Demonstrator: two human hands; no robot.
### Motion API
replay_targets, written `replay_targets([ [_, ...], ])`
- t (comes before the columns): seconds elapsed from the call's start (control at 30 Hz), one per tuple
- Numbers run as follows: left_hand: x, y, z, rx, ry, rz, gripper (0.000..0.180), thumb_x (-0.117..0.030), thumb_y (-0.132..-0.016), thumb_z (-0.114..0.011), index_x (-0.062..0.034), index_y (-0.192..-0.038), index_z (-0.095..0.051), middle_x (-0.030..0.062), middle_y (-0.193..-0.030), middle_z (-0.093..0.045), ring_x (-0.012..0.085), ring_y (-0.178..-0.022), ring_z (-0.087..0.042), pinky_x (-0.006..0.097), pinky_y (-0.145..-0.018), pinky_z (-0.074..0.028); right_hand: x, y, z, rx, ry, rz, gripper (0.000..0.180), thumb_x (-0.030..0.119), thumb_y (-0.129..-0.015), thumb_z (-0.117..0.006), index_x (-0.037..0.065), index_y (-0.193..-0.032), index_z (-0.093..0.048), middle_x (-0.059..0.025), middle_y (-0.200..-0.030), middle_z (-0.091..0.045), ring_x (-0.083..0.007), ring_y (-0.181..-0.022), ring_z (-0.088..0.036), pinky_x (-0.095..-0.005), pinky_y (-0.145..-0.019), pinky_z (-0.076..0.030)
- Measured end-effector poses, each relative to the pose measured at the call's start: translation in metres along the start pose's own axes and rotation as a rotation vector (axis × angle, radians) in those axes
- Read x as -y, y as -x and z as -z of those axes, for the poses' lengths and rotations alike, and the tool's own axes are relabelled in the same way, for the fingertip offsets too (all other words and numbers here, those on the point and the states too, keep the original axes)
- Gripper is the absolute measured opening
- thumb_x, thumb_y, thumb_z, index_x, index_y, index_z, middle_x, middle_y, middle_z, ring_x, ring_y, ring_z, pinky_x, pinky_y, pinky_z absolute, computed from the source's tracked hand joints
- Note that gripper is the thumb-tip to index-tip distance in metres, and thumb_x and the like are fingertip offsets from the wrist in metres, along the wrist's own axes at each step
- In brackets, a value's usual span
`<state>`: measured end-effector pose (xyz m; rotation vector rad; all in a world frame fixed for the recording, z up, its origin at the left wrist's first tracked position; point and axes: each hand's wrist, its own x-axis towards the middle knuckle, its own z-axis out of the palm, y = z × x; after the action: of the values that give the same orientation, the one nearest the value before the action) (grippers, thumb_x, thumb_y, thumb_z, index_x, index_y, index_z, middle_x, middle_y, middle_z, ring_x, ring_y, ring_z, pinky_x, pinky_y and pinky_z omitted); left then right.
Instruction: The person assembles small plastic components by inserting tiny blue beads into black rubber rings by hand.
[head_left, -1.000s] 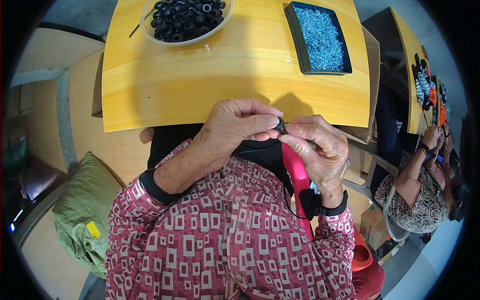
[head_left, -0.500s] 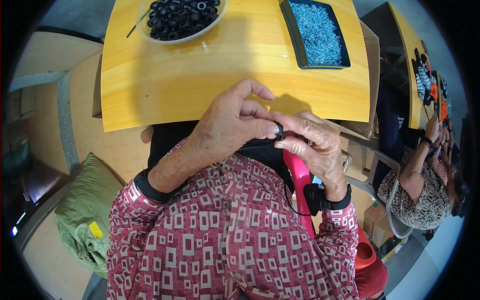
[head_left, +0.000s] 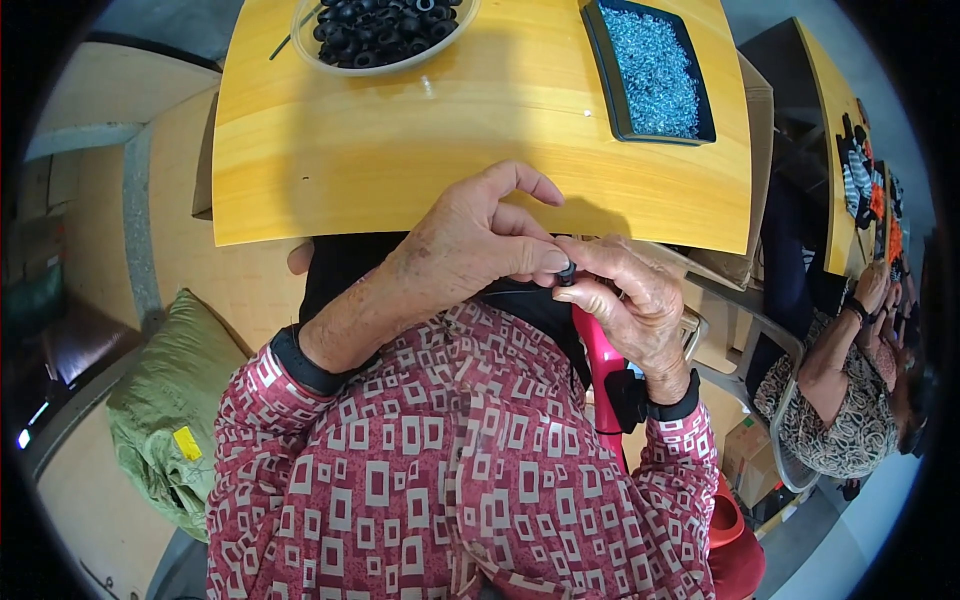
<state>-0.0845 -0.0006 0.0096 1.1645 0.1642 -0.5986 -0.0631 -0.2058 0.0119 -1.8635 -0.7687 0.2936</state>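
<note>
A small black ring part (head_left: 566,272) is pinched between the fingertips of both my hands, just below the near edge of the yellow table (head_left: 420,130). My left hand (head_left: 470,245) presses on it with thumb and forefinger, the other fingers lifted. My right hand (head_left: 630,300) grips it from the right with curled fingers. At the table's far side stand a pale bowl (head_left: 385,30) full of several black rings and a dark tray (head_left: 650,70) of small silvery pieces.
A pink chair frame (head_left: 600,370) runs below my right wrist. A green bag (head_left: 165,410) lies on the floor at left. Another person (head_left: 850,390) in a patterned top sits at a second yellow table (head_left: 835,130) on the right.
My two hands have stayed together on the small black part, shifting slightly right and down. The fingers of my left hand have lifted a little.
</note>
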Motion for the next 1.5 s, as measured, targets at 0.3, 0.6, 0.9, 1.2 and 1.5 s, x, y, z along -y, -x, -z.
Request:
replay_targets([
  [0.3, 0.006, 0.0, -0.004, -0.044, 0.042, -0.081, 0.04, -0.005, -0.08, -0.069, -0.0027, -0.115, -0.049, 0.0052, -0.085, -0.067, 0.0064, -0.076, -0.06, 0.018, -0.069, -0.047, 0.001, -0.002, -0.002, -0.061, 0.062, -0.011, 0.032, 0.01, -0.072, -0.075, 0.003, -0.101, -0.064, -0.0087, -0.077, -0.062, -0.0209, -0.068, -0.062, -0.0288, -0.062, -0.048],
  [0.6, -0.003, 0.004, 0.001, -0.027, -0.188, -0.051, 0.044, -0.006, -0.08, -0.07, -0.0023, -0.118, -0.047, 0.0043, -0.084, -0.065, 0.006, -0.078, -0.059, 0.019, -0.07, -0.046, 0.015, -0.009, 0.004, 0.107, 0.314, 0.024, 0.037, 0.012, -0.073, -0.073, 0.0, -0.105, -0.06, -0.0118, -0.079, -0.058, -0.0273, -0.069, -0.059, -0.0353, -0.062, -0.049],
  [0.9, 0.006, 0.006, 0.003, 0.015, -0.112, -0.013, 0.046, -0.006, -0.081, -0.068, -0.0033, -0.121, -0.045, 0.0047, -0.086, -0.065, 0.0057, -0.077, -0.058, 0.018, -0.067, -0.045, 0.018, -0.015, 0.01, 0.291, 0.576, 0.219, 0.027, 0.017, -0.077, -0.069, 0.001, -0.094, -0.056, -0.0104, -0.074, -0.052, -0.0245, -0.066, -0.06, -0.0348, -0.057, -0.049],
  [1.2, 0.0, 0.011, 0.004, -0.022, -0.094, 0.017, 0.045, -0.005, -0.082, -0.067, -0.0028, -0.121, -0.046, 0.0045, -0.083, -0.066, 0.006, -0.076, -0.059, 0.018, -0.067, -0.045, 0.009, -0.01, -0.002, 0.157, 0.457, 0.249, 0.029, 0.013, -0.075, -0.072, -0.003, -0.095, -0.058, -0.0099, -0.079, -0.057, -0.0232, -0.063, -0.059, -0.0327, -0.053, -0.05],
  [1.5, 0.001, 0.013, 0.002, -0.004, -0.008, -0.017, 0.045, -0.007, -0.083, -0.068, -0.0022, -0.123, -0.047, 0.004, -0.084, -0.066, 0.0065, -0.076, -0.06, 0.019, -0.07, -0.046, 0.009, -0.012, -0.004, 0.048, 0.432, 0.295, 0.022, 0.01, -0.071, -0.073, -0.002, -0.086, -0.061, -0.0092, -0.073, -0.057, -0.0216, -0.059, -0.058, -0.0312, -0.051, -0.049],
])
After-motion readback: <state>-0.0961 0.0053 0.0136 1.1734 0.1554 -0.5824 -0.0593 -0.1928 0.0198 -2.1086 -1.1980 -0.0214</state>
